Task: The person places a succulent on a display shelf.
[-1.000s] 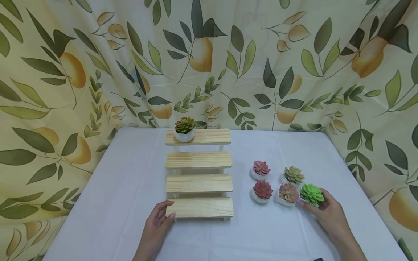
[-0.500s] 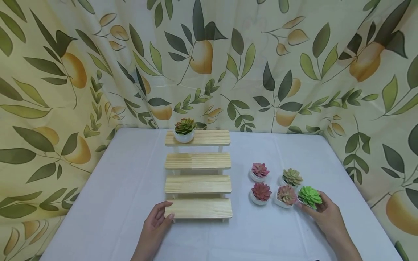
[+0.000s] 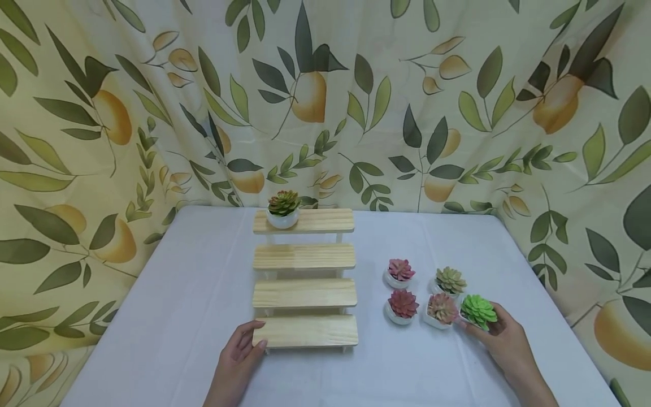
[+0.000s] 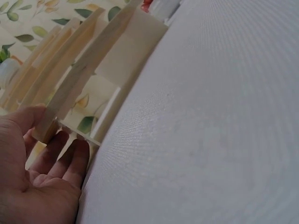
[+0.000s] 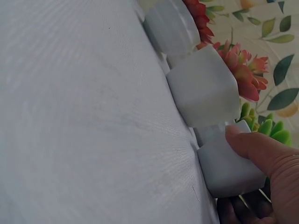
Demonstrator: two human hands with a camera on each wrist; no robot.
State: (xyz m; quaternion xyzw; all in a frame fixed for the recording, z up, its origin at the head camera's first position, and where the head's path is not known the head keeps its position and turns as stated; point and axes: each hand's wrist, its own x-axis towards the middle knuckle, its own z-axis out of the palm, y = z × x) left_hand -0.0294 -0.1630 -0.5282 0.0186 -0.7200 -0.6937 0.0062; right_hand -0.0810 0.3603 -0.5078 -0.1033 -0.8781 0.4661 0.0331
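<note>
My left hand (image 3: 237, 355) grips the left end of the lowest step of a four-tier wooden plant stand (image 3: 305, 330); in the left wrist view, the thumb lies on the plank (image 4: 70, 93) and the fingers reach in by its leg. My right hand (image 3: 506, 342) holds a bright green potted succulent (image 3: 478, 311) between thumb and fingers. Its white angular pot (image 5: 229, 163) stands on the cloth in the right wrist view. Just left of it is a pale pink succulent (image 3: 441, 309) in an angular white pot, and a grey-green succulent (image 3: 450, 281) sits behind.
Two reddish succulents (image 3: 403, 305) in round white pots stand between the stand and the other plants. One green succulent with red tips (image 3: 283, 204) occupies the top step's left end. White cloth (image 3: 168, 316) covers the table; a leaf-and-fruit patterned curtain (image 3: 325, 102) hangs behind.
The head view has shifted slightly, so everything appears a little lower and further left. Both hands keep their holds, and the plants and stand show no clear movement.
</note>
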